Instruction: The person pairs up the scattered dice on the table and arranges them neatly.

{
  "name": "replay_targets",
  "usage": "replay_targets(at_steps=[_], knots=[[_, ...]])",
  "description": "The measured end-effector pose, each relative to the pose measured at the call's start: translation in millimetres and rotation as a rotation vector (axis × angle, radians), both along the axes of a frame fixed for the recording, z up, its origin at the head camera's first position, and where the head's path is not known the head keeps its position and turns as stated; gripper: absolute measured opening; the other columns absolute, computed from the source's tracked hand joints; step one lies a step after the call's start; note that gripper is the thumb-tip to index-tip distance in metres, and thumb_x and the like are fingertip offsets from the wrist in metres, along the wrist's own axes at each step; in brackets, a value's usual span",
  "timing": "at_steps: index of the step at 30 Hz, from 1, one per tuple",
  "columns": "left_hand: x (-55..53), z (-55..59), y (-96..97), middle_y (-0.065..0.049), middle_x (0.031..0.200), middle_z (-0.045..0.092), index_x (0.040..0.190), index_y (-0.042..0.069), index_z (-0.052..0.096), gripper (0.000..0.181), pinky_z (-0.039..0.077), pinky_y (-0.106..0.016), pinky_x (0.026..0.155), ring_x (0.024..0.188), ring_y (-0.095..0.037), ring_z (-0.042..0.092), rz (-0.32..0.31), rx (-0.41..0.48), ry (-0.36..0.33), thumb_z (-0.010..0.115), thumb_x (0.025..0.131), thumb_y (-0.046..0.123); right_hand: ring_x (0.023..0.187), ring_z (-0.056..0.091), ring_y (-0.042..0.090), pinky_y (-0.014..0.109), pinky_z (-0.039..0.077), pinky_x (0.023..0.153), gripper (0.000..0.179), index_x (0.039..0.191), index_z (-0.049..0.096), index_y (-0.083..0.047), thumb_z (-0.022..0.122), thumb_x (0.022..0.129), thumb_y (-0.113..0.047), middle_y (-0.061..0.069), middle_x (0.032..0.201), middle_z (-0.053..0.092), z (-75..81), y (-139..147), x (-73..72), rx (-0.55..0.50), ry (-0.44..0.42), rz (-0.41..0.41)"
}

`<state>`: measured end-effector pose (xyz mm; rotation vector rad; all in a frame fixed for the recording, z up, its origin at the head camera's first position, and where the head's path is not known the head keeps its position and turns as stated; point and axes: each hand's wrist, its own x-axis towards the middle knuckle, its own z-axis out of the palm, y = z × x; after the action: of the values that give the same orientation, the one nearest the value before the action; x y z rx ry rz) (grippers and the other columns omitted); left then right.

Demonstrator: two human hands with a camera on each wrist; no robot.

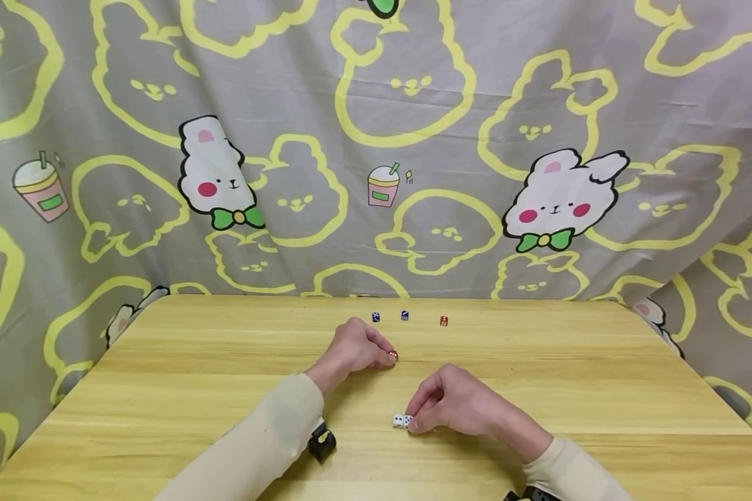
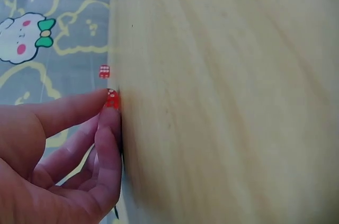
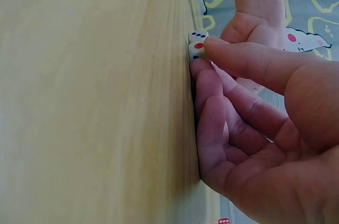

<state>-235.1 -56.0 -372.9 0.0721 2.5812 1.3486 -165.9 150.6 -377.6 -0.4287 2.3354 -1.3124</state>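
Observation:
My left hand pinches a red die between thumb and fingertips at the middle of the table. The same red die shows white pips in the left wrist view. Nearer to me, my right hand pinches a white die low at the tabletop. Right against its left side sits a second white die. In the right wrist view, the held white die shows a red pip, and the other white die shows blue pips.
Along the back of the wooden table lie a blue die, another blue die and a red die. A grey patterned curtain hangs right behind the table's back edge.

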Motion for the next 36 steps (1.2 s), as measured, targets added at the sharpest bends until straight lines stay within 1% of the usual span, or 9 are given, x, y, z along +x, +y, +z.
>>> replay_targets(at_steps=[8,15,24,31,36], knots=[[6.8,3.3,-4.4,0.001,0.075,0.079,0.08,0.012,0.085,0.01,0.047,-0.023,0.062,0.063,-0.011,0.063,-0.076,-0.055,0.011,0.094,0.079,0.012,0.069,0.061,0.008,0.019,0.042,0.058,0.012,0.086,0.083,-0.009,0.092,0.079,-0.01,0.0,0.075,0.076,0.2,0,0.2,-0.003,-0.002,0.003],[13.0,2.8,-7.4,0.001,0.074,0.08,0.08,0.012,0.084,0.01,0.049,-0.023,0.062,0.062,-0.011,0.065,-0.117,-0.043,0.019,0.094,0.078,0.01,0.069,0.061,0.009,0.02,0.043,0.059,0.012,0.086,0.082,-0.009,0.092,0.079,-0.01,0.0,0.075,0.076,0.3,0,0.9,-0.001,0.009,0.001],[22.6,4.3,-11.0,0.002,0.073,0.078,0.078,0.012,0.083,0.012,0.048,-0.023,0.063,0.061,-0.011,0.063,-0.155,-0.061,0.021,0.094,0.077,0.009,0.069,0.059,0.009,0.019,0.041,0.057,0.012,0.086,0.083,-0.01,0.092,0.079,-0.01,0.0,0.075,0.076,-0.7,0,0.6,-0.014,0.008,-0.001],[28.2,4.4,-13.2,0.003,0.073,0.078,0.078,0.013,0.083,0.012,0.049,-0.024,0.063,0.062,-0.011,0.063,-0.174,-0.051,0.013,0.094,0.077,0.009,0.067,0.057,0.008,0.018,0.038,0.055,0.011,0.086,0.083,-0.01,0.092,0.079,-0.011,0.001,0.075,0.077,-0.8,1,-0.9,-0.015,0.004,0.006],[32.6,3.2,-14.0,0.003,0.074,0.079,0.079,0.013,0.083,0.012,0.049,-0.025,0.063,0.062,-0.011,0.064,-0.192,-0.043,0.011,0.094,0.077,0.009,0.068,0.057,0.009,0.019,0.038,0.055,0.011,0.086,0.083,-0.011,0.092,0.079,-0.011,0.0,0.075,0.077,-1.1,1,-0.8,-0.006,0.012,0.007]])
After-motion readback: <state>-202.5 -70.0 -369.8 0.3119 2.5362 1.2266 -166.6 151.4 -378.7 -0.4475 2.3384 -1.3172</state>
